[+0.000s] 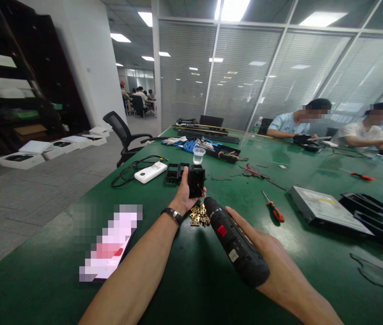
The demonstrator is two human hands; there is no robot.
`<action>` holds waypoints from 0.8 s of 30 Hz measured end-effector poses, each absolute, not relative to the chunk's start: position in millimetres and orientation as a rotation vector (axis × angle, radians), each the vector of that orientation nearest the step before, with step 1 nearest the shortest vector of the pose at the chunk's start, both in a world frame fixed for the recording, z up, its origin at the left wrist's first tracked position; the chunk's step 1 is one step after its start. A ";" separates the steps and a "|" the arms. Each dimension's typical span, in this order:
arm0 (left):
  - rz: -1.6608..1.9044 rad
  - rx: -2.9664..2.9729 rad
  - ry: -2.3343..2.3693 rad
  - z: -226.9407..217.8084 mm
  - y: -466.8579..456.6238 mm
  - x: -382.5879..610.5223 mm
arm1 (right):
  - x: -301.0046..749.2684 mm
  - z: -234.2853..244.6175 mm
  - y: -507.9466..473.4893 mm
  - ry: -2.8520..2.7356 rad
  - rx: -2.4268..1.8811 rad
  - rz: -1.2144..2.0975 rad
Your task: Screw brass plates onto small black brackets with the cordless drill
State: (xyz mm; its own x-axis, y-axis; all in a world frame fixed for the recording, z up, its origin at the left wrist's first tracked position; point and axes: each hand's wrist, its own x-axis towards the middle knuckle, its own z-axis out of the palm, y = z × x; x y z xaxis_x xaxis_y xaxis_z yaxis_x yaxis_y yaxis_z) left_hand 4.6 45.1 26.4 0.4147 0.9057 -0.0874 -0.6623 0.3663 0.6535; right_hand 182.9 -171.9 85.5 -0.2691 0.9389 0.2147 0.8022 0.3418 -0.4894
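My left hand (183,197) is closed around a black plastic box (196,180), holding it up with its open side facing me. In my right hand (257,234) is a black cordless drill (232,246) with a red switch on top. Its nose points at the box, and a thin bit seems to reach the box's lower part; whether it touches a screw is too small to tell. Below the box lies a pile of small brass-coloured metal pieces (198,215) on the green table. More black plastic boxes (174,172) stand just behind my left hand.
A white power bank (151,172) with a black cable and a clear plastic cup (198,155) stand farther back. A phone (113,246) lies at left. To the right are a screwdriver (274,211) and a metal drive case (326,211). Two people sit across at the right.
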 end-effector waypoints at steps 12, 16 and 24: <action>1.062 0.613 0.478 25.4 46.4 4.9 | 182.8 84.8 -171.7 -2.149 -1.534 0.374; 1.069 0.597 0.480 26.2 46.9 5.0 | 183.0 85.2 -172.0 -2.161 -1.538 0.378; 1.067 0.612 0.482 26.2 46.3 4.8 | 182.2 87.9 -172.4 -2.153 -1.531 0.393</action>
State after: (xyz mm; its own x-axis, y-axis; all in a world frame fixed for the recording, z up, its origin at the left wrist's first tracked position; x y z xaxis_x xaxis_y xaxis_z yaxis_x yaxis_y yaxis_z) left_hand 4.8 46.3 26.2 0.4083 0.9100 -0.0718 -0.6552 0.3469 0.6711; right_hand 182.2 -172.4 87.9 -0.2694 0.9407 0.2063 0.8072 0.3374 -0.4843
